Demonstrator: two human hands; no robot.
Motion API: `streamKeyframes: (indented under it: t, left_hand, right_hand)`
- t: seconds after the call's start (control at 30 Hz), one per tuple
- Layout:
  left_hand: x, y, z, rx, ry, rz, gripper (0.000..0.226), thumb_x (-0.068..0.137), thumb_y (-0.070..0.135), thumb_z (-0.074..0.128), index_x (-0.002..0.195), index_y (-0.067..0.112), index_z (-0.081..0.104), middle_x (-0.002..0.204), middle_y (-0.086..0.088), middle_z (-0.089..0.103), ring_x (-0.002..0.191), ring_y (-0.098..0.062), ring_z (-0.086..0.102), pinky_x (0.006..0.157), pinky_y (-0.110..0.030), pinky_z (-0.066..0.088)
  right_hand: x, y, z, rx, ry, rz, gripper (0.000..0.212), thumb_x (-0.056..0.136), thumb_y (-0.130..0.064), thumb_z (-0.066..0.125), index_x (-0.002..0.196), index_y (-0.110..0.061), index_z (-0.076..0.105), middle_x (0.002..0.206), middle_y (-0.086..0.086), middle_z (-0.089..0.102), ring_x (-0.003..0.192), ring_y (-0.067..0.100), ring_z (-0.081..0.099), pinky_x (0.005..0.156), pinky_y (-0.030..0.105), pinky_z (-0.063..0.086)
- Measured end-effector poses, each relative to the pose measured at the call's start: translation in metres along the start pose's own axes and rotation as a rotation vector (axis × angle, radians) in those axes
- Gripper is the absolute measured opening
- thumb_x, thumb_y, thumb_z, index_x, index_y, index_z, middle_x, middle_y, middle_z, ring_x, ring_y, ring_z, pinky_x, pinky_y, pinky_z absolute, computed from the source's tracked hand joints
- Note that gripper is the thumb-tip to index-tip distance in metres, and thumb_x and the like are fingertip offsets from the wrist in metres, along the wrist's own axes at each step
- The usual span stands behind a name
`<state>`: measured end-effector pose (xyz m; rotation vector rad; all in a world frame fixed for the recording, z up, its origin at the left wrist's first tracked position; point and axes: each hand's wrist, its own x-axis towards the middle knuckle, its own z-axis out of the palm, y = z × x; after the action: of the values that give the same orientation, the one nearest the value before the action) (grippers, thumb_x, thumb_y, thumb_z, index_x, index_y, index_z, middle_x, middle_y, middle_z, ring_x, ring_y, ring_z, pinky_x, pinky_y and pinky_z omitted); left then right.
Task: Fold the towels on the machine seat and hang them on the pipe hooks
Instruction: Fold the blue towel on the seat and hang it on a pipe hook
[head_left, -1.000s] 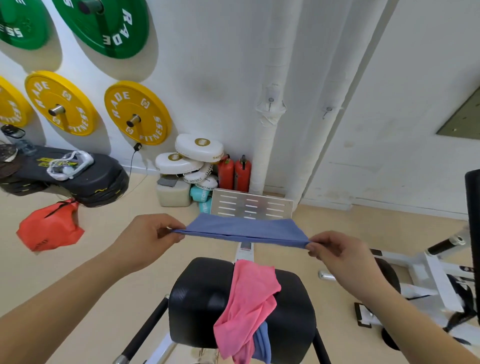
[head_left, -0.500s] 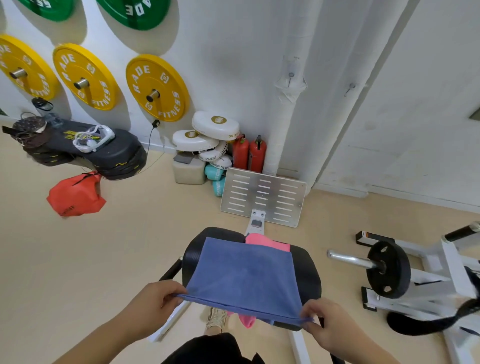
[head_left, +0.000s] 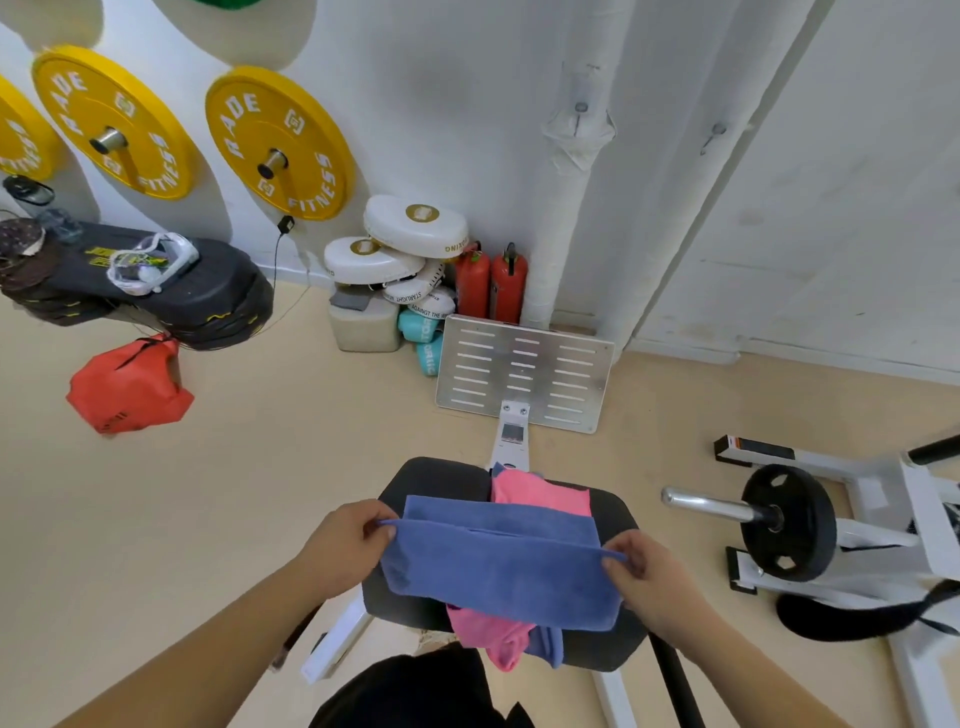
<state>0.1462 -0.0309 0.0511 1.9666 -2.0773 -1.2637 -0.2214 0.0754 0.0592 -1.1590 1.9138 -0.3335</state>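
Head view, one person, two bare hands in frame. One blue terry towel (head_left: 498, 571) was folded double across its width and lay spread over the near half of the black padded machine seat (head_left: 431, 480). The left hand (head_left: 343, 545) pinched the towel's 9 o'clock corner between thumb and curled fingers, and the right hand (head_left: 649, 577) pinched the 3 o'clock corner the same way. Both hands held the fold line slightly raised. One pink towel (head_left: 540, 493) lay crumpled beneath it on the seat, showing at the 12 o'clock and 6 o'clock edges. A second blue cloth (head_left: 545, 644) hung off the seat front beside the pink end. At 12 o'clock from the seat stood one slotted metal footplate (head_left: 524, 374). Beyond it stood two white wrapped pipes (head_left: 571, 208), each carrying one small hook (head_left: 581, 107); both hooks were bare. At 11 o'clock were two red fire extinguishers (head_left: 491, 286). At 10 o'clock three yellow weight plates (head_left: 280, 145) hung on the wall, one cut by the frame edge. At 9 o'clock one red bag (head_left: 130, 387) lay on the floor. At 3 o'clock one black weight plate (head_left: 787, 522) sat on a chrome bar.
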Motion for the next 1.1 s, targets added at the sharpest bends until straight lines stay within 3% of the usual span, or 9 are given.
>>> streamKeyframes:
  t: [0.07, 0.27, 0.5, 0.6, 0.73, 0.8, 0.87, 0.97, 1.1]
  left_hand:
    - [0.028, 0.004, 0.004, -0.011, -0.004, -0.023, 0.017, 0.100, 0.023, 0.052, 0.097, 0.027, 0.068, 0.093, 0.008, 0.071, 0.088, -0.011, 0.065, 0.072, -0.019, 0.048]
    - [0.091, 0.002, 0.013, 0.049, -0.095, -0.116, 0.019, 0.098, 0.021, 0.053, 0.088, 0.032, 0.064, 0.090, 0.006, 0.071, 0.085, -0.013, 0.065, 0.075, -0.023, 0.048]
    - [0.130, -0.005, 0.015, 0.150, -0.183, -0.180, 0.018, 0.099, 0.021, 0.048, 0.097, 0.025, 0.066, 0.089, 0.006, 0.068, 0.083, -0.014, 0.065, 0.074, -0.023, 0.053]
    - [0.133, -0.003, 0.018, 0.195, -0.246, -0.161, 0.017, 0.096, 0.021, 0.051, 0.108, 0.025, 0.063, 0.100, 0.006, 0.066, 0.090, -0.014, 0.065, 0.083, -0.026, 0.055]
    - [0.131, -0.003, 0.021, 0.224, -0.320, -0.102, 0.053, 0.093, 0.031, 0.059, 0.144, 0.027, 0.047, 0.141, 0.007, 0.050, 0.123, -0.017, 0.058, 0.100, -0.025, 0.046]
    - [0.132, -0.002, 0.022, 0.260, -0.350, -0.096, 0.055, 0.093, 0.034, 0.060, 0.146, 0.028, 0.045, 0.143, 0.006, 0.050, 0.126, -0.018, 0.057, 0.103, -0.027, 0.045]
    - [0.132, 0.000, 0.022, 0.289, -0.374, -0.110, 0.045, 0.091, 0.033, 0.060, 0.136, 0.030, 0.052, 0.132, 0.004, 0.059, 0.114, -0.018, 0.062, 0.098, -0.028, 0.050]
    - [0.126, 0.005, 0.019, 0.312, -0.385, -0.139, 0.020, 0.084, 0.030, 0.060, 0.104, 0.028, 0.060, 0.102, 0.006, 0.066, 0.091, -0.017, 0.064, 0.077, -0.026, 0.053]
    - [0.106, 0.011, 0.013, 0.263, -0.325, -0.161, 0.011, 0.079, 0.031, 0.062, 0.077, 0.026, 0.052, 0.083, 0.005, 0.060, 0.071, -0.015, 0.056, 0.061, -0.023, 0.040]
  right_hand:
    - [0.025, -0.005, 0.000, -0.003, 0.022, 0.026, 0.005, 0.097, -0.020, 0.060, 0.094, -0.024, 0.064, 0.085, 0.002, 0.070, 0.082, 0.023, 0.067, 0.076, 0.034, 0.057]
    - [0.087, -0.016, 0.011, -0.015, 0.010, 0.141, 0.008, 0.095, -0.015, 0.057, 0.090, -0.019, 0.061, 0.082, 0.004, 0.068, 0.073, 0.017, 0.060, 0.062, 0.025, 0.045]
    - [0.136, -0.008, 0.021, -0.100, -0.091, 0.274, 0.008, 0.097, -0.019, 0.051, 0.092, -0.024, 0.056, 0.084, 0.001, 0.067, 0.075, 0.016, 0.060, 0.063, 0.028, 0.044]
    - [0.147, -0.005, 0.025, -0.174, -0.200, 0.328, 0.011, 0.089, -0.017, 0.053, 0.093, -0.024, 0.060, 0.092, 0.001, 0.067, 0.079, 0.017, 0.061, 0.072, 0.032, 0.052]
    - [0.150, 0.001, 0.033, -0.295, -0.286, 0.364, 0.045, 0.092, -0.024, 0.052, 0.136, -0.021, 0.058, 0.136, 0.011, 0.048, 0.112, 0.032, 0.062, 0.098, 0.040, 0.052]
    - [0.152, 0.001, 0.033, -0.323, -0.325, 0.380, 0.046, 0.094, -0.026, 0.050, 0.138, -0.019, 0.056, 0.139, 0.012, 0.040, 0.114, 0.033, 0.060, 0.100, 0.040, 0.051]
    - [0.150, -0.003, 0.031, -0.315, -0.302, 0.363, 0.034, 0.092, -0.025, 0.053, 0.124, -0.019, 0.060, 0.129, 0.009, 0.043, 0.100, 0.028, 0.061, 0.091, 0.037, 0.054]
    - [0.139, -0.011, 0.026, -0.286, -0.166, 0.295, 0.012, 0.081, -0.021, 0.062, 0.091, -0.024, 0.057, 0.108, 0.001, 0.051, 0.082, 0.018, 0.057, 0.071, 0.031, 0.049]
    - [0.113, -0.014, 0.022, -0.093, -0.087, 0.244, 0.014, 0.074, -0.012, 0.062, 0.077, -0.018, 0.050, 0.077, 0.001, 0.056, 0.066, 0.017, 0.046, 0.062, 0.031, 0.040]
